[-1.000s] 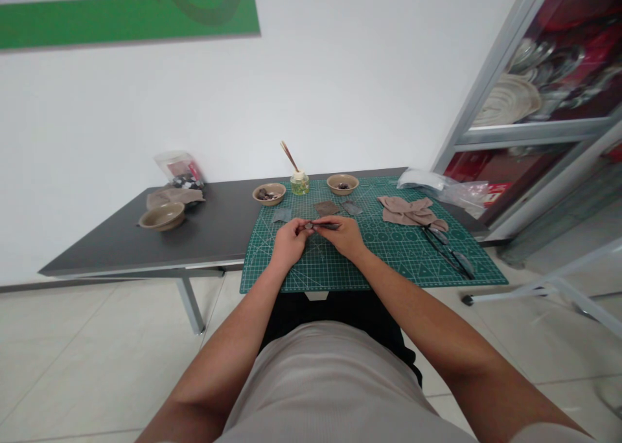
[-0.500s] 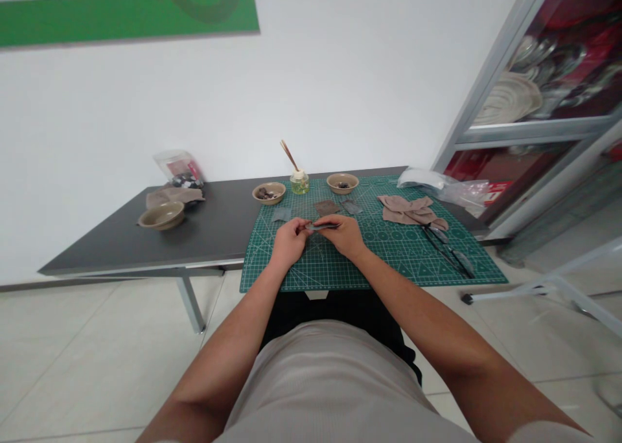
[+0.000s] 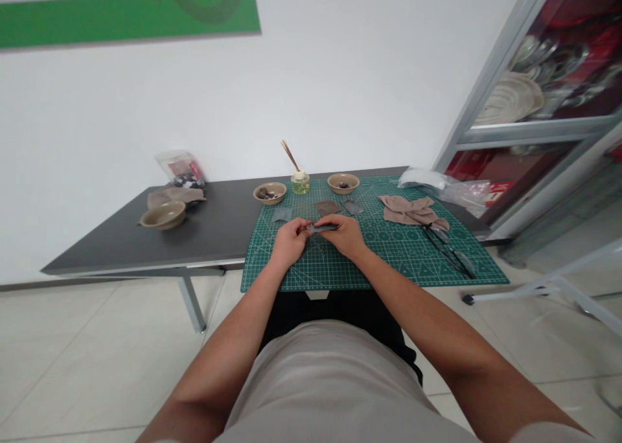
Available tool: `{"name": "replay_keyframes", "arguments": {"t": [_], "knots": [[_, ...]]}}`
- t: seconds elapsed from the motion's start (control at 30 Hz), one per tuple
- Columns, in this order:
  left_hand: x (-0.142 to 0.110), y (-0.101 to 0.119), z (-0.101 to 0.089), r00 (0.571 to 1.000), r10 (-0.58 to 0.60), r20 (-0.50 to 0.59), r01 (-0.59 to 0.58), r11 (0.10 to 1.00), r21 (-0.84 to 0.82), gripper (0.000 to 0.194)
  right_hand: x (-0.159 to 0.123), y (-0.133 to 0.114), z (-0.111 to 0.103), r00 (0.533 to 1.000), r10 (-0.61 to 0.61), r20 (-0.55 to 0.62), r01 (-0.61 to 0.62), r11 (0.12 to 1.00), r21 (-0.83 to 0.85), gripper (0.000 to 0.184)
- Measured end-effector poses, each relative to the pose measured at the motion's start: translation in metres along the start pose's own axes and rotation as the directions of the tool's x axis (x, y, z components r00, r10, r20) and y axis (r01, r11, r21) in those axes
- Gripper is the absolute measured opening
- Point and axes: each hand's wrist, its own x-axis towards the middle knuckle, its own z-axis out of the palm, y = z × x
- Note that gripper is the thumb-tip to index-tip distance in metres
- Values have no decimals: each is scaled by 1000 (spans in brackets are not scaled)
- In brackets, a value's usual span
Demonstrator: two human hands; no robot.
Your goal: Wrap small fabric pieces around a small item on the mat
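Observation:
My left hand [image 3: 291, 238] and my right hand [image 3: 344, 234] meet above the green cutting mat [image 3: 311, 271]. Fingers of both are closed on a small, thin grey flat piece [image 3: 324, 227], with much of it hidden behind them. Whether the left fingertips also pinch something smaller is too small to tell. Just beyond the hands lie a brown square piece [image 3: 327, 207], a grey patch [image 3: 352, 206] and a pale, clear-looking square [image 3: 282, 214]. Farther back stand two tan bowls, the left bowl [image 3: 262, 200] and the right bowl [image 3: 343, 190], with small dark bits inside.
A reed diffuser bottle [image 3: 300, 182] stands between the bowls. On the right are a crumpled brown cloth [image 3: 407, 210], eyeglasses [image 3: 449, 253] and a plastic bag [image 3: 437, 182]. Another bowl [image 3: 164, 219], a cloth [image 3: 177, 197] and a clear bag [image 3: 179, 166] sit at left.
Both hands stay in nearly the same place, still holding the grey piece, which shows slightly tilted differently. Nothing else on the table has moved.

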Motion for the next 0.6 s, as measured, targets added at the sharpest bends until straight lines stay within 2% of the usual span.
{"name": "replay_keyframes", "arguments": {"t": [0.13,0.33,0.5,0.6], "knots": [[1,0,-2,999,12,31,-12,1000,2,18,1,1,0,999,11,45,-12,1000,20,13],[1,-1,-1,1000,-4,21,4,1000,-13,18,0,-1,0,1000,-3,10,3,1000,1,12],[1,-2,-1,999,-12,49,13,1000,-16,18,0,0,0,999,-6,47,5,999,39,13],[1,-2,-1,999,-15,37,15,1000,-11,18,0,0,0,1000,-7,17,7,1000,1,12]]}}
